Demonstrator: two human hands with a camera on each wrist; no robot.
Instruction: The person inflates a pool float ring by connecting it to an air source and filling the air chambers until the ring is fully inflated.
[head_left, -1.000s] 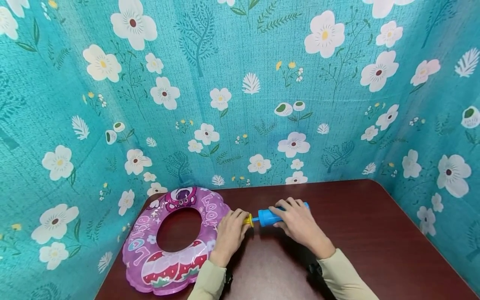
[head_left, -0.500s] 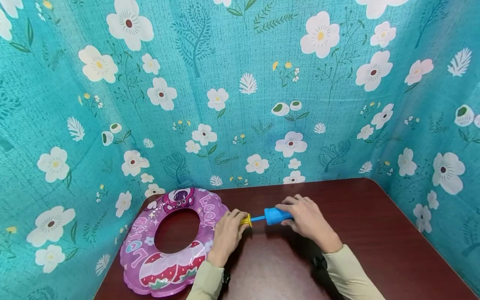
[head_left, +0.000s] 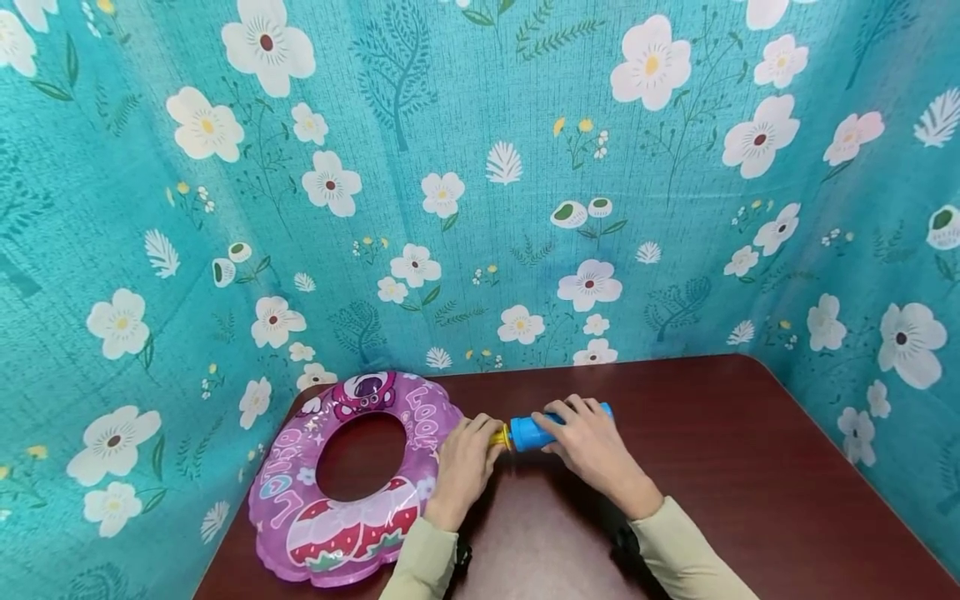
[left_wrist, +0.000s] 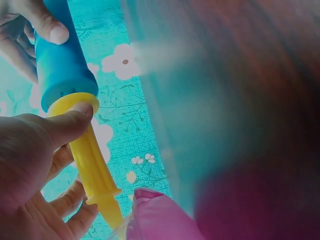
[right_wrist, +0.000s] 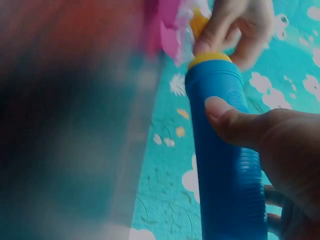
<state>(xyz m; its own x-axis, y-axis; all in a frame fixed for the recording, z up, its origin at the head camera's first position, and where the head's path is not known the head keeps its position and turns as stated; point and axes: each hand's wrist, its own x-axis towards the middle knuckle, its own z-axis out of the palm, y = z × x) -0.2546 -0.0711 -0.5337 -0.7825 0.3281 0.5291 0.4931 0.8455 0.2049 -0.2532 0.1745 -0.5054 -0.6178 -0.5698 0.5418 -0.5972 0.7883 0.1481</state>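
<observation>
A purple inflatable swim ring (head_left: 300, 517) lies flat at the table's left rear. A blue hand pump (head_left: 528, 433) lies across the table with its yellow nozzle (head_left: 500, 436) pointing at the ring. My left hand (head_left: 467, 462) pinches the yellow nozzle (left_wrist: 90, 160) where it meets the ring's pink edge (left_wrist: 160, 220). My right hand (head_left: 592, 442) wraps round the blue barrel (right_wrist: 225, 150), thumb on top. The barrel sits pushed up against the yellow collar (right_wrist: 210, 58), with no rod showing.
The dark red table (head_left: 712, 467) stretches bare to the right of my hands. A teal flowered cloth (head_left: 525, 167) walls in the back and both sides, close behind the ring.
My right hand pulled the blue barrel to the right, baring a thin rod, then pushed it back left against the yellow end. The left hand stayed on the nozzle.
</observation>
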